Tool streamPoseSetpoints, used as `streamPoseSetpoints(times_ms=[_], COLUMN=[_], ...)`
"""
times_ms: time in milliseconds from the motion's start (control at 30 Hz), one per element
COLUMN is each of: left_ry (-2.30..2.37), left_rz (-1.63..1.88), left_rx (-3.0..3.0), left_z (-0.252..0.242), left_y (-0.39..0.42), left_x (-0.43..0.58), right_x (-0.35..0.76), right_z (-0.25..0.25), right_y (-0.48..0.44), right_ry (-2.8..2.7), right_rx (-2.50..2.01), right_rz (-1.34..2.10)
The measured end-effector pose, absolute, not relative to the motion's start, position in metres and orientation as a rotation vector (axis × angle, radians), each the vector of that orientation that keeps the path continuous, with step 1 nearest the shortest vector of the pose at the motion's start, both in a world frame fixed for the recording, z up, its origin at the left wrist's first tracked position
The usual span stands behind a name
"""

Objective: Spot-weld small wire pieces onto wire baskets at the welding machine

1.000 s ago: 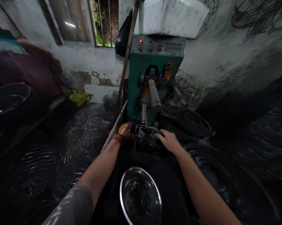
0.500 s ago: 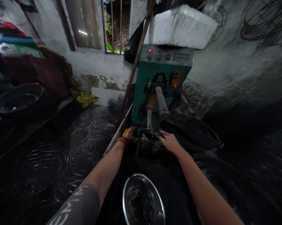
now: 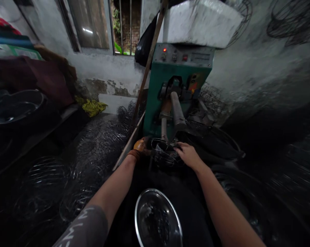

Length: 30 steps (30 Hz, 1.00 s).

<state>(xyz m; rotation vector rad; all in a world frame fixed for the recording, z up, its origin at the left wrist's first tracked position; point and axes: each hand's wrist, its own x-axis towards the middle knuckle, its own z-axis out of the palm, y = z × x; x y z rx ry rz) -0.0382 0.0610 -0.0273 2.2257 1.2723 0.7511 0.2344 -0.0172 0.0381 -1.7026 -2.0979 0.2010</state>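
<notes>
A round wire frame [image 3: 167,158] of thin metal rings sits under the lower electrode arm [image 3: 164,128] of a green spot welder [image 3: 155,92]. My left hand [image 3: 141,145], in an orange-brown glove, is closed on the frame's left side, its fingertips dark and partly hidden. On the right side my right hand [image 3: 187,152], bare, pinches the frame's rim with thumb and fingers. Above the frame juts the thicker upper arm [image 3: 178,111]. Nearer to me stands a shiny metal bowl [image 3: 158,195] with small dark pieces inside, too dim to name.
Heaps of bent wire pieces [image 3: 98,140] cover the floor at left. A wooden board [image 3: 130,142] runs beside my left hand, and a rusty bar [image 3: 148,70] leans by the welder. Black basins [image 3: 18,106] stand far left; a white foam box [image 3: 198,25] rests on the welder.
The view has tilted slightly, so the welder sits a little higher. Both hands keep their hold on the wire frame, with only a small shift of the right fingers.
</notes>
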Motion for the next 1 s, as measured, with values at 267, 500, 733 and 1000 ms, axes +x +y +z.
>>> streamPoseSetpoints(times_ms=[267, 500, 733, 1000], left_ry=[1.116, 1.221, 1.333, 0.772], left_rz=[0.986, 0.757, 0.639, 0.914], left_rx=[2.65, 2.727, 2.598, 2.587], left_z=[-0.007, 0.002, -0.007, -0.003], left_y=[0.04, 0.049, 0.046, 0.027], left_x=[-0.013, 0.006, -0.011, -0.027], right_x=[0.271, 0.273, 0.264, 0.222], right_z=[-0.012, -0.015, 0.017, 0.06], right_y=[-0.058, -0.048, -0.055, -0.056], right_ry=[-1.727, -1.753, -2.036, -2.384], right_rx=[-1.822, -1.844, -1.788, -2.022], right_rz=[0.351, 0.393, 0.335, 0.29])
